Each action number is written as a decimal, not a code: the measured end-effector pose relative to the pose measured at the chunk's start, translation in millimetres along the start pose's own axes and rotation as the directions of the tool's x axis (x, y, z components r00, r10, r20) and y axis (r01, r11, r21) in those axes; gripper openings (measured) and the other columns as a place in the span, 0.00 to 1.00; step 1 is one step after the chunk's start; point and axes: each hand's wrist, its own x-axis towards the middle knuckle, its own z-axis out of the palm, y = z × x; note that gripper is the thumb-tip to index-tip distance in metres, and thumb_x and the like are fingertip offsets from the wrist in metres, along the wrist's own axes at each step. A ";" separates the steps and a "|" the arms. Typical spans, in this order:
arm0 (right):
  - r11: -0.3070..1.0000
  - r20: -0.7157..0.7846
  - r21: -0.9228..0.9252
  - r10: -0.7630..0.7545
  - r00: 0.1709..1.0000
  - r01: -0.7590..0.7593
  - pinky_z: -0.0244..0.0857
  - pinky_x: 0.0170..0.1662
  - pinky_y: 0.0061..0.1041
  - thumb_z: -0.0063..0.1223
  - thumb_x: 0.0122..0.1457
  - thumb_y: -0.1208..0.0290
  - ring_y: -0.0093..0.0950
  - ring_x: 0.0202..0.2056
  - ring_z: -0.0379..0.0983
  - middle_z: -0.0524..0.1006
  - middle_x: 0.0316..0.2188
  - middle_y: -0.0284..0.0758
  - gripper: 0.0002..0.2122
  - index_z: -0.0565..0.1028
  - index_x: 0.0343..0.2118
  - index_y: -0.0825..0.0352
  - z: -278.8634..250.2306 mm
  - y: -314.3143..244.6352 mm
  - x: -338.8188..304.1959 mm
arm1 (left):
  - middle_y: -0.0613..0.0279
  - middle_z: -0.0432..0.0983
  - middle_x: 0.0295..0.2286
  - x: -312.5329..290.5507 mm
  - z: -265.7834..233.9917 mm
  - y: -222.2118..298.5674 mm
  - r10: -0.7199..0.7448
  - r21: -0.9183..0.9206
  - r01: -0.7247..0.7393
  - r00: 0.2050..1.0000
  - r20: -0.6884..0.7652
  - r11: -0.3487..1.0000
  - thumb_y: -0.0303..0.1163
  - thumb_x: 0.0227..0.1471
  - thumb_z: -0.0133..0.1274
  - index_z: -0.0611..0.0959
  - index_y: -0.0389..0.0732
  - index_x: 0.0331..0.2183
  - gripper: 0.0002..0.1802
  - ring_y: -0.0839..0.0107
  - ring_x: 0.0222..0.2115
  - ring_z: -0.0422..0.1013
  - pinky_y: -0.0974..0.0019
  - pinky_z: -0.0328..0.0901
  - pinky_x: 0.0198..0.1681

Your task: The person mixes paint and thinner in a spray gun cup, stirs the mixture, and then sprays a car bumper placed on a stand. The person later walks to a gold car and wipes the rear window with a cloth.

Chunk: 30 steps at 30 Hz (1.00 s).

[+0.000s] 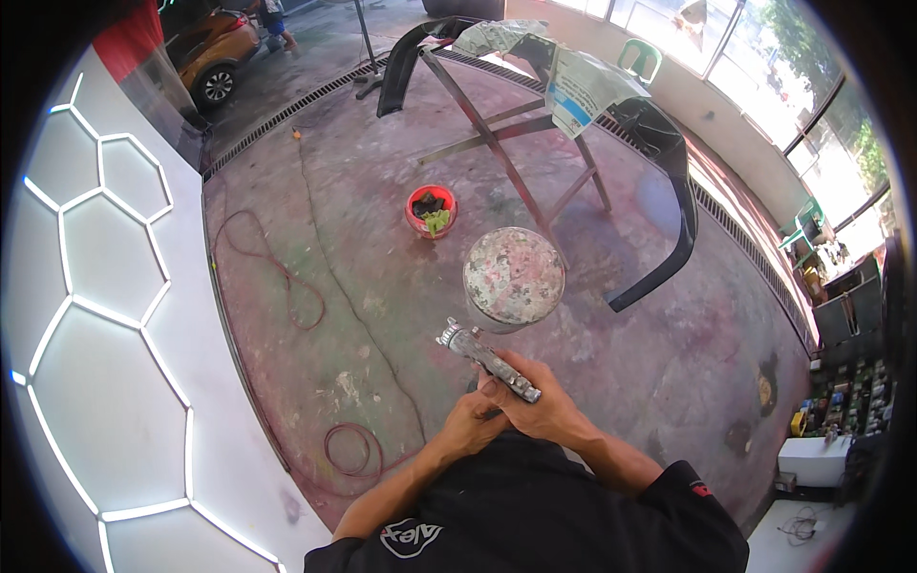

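In front of my body, a silver metal spray gun (489, 361) points away to the left. My right hand (537, 396) is closed around it, with the gun's body showing above the fingers. My left hand (472, 424) is tucked against the right one, low beside the gun, with its fingers curled in. What those fingers hold is hidden. Just beyond the gun stands a round container (514, 277) whose lid is crusted with white, red and dark paint. Farther off is a red bucket (431, 212) holding dark items and a yellow-green cloth.
A black bumper (673, 191), partly covered with masking paper (585, 91), rests on a crossed metal stand (497, 143). A reddish hose (355, 451) coils on the stained floor. Lit hexagon panels (110, 248) line the left. An orange car (215, 57) and a person (274, 21) are far left.
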 end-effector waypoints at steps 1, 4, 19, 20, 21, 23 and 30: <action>1.000 -0.006 0.005 0.021 1.000 -0.021 0.73 0.43 0.28 0.64 0.71 0.67 0.21 0.37 0.77 0.83 0.34 0.35 0.18 0.77 0.59 0.69 -6.8 -1.6 11.9 | 0.57 0.88 0.43 14.9 -7.0 1.0 0.017 0.023 -0.017 1.000 0.015 1.000 0.29 0.63 0.63 0.87 0.39 0.50 0.15 0.63 0.47 0.82 0.58 0.73 0.52; 1.000 -0.033 -0.025 0.011 0.999 -0.011 0.71 0.46 0.26 0.61 0.73 0.60 0.20 0.38 0.73 0.79 0.35 0.29 0.18 0.77 0.54 0.71 -23.7 -6.2 47.3 | 0.55 0.87 0.44 53.1 -24.6 -9.1 -0.010 -0.059 0.016 0.995 0.096 0.998 0.29 0.63 0.62 0.87 0.39 0.51 0.15 0.60 0.47 0.82 0.57 0.73 0.53; 1.000 -0.402 0.002 -0.015 0.916 0.017 0.70 0.44 0.23 0.63 0.72 0.62 0.18 0.37 0.74 0.80 0.36 0.28 0.18 0.78 0.54 0.73 -104.1 -10.1 286.5 | 0.49 0.85 0.41 335.0 -171.0 -23.2 0.137 -0.154 -0.078 0.894 0.426 0.985 0.25 0.63 0.61 0.86 0.37 0.47 0.11 0.53 0.44 0.82 0.56 0.72 0.49; 1.000 -0.441 -0.001 -0.014 0.897 0.015 0.70 0.44 0.23 0.63 0.72 0.61 0.18 0.38 0.74 0.80 0.36 0.29 0.19 0.78 0.54 0.73 -108.7 -11.5 310.1 | 0.49 0.85 0.41 361.0 -185.7 -26.1 0.168 -0.164 -0.104 0.882 0.441 0.981 0.25 0.63 0.61 0.87 0.37 0.47 0.10 0.53 0.43 0.82 0.56 0.72 0.48; 1.000 -0.477 0.002 -0.005 0.879 0.007 0.70 0.44 0.23 0.63 0.72 0.60 0.18 0.38 0.74 0.80 0.36 0.29 0.20 0.78 0.54 0.73 -109.5 -11.4 328.8 | 0.49 0.85 0.41 380.1 -197.4 -29.8 0.190 -0.176 -0.121 0.870 0.454 0.977 0.25 0.63 0.61 0.87 0.37 0.46 0.10 0.53 0.43 0.82 0.56 0.72 0.47; 1.000 -0.538 0.023 0.021 0.843 -0.010 0.70 0.44 0.23 0.64 0.71 0.57 0.18 0.38 0.74 0.80 0.36 0.29 0.21 0.79 0.54 0.73 -109.3 -12.6 365.4 | 0.49 0.85 0.40 413.2 -223.9 -35.8 0.217 -0.195 -0.137 0.844 0.490 0.971 0.25 0.63 0.61 0.87 0.37 0.45 0.09 0.53 0.42 0.81 0.56 0.72 0.46; 0.996 -0.677 0.081 0.080 0.732 -0.033 0.69 0.46 0.23 0.65 0.70 0.52 0.19 0.40 0.75 0.82 0.39 0.31 0.24 0.79 0.54 0.72 -138.6 -30.8 471.1 | 0.51 0.84 0.37 528.6 -280.9 -31.8 0.192 -0.295 -0.008 0.775 0.602 0.955 0.28 0.65 0.61 0.86 0.36 0.45 0.09 0.56 0.39 0.80 0.57 0.72 0.45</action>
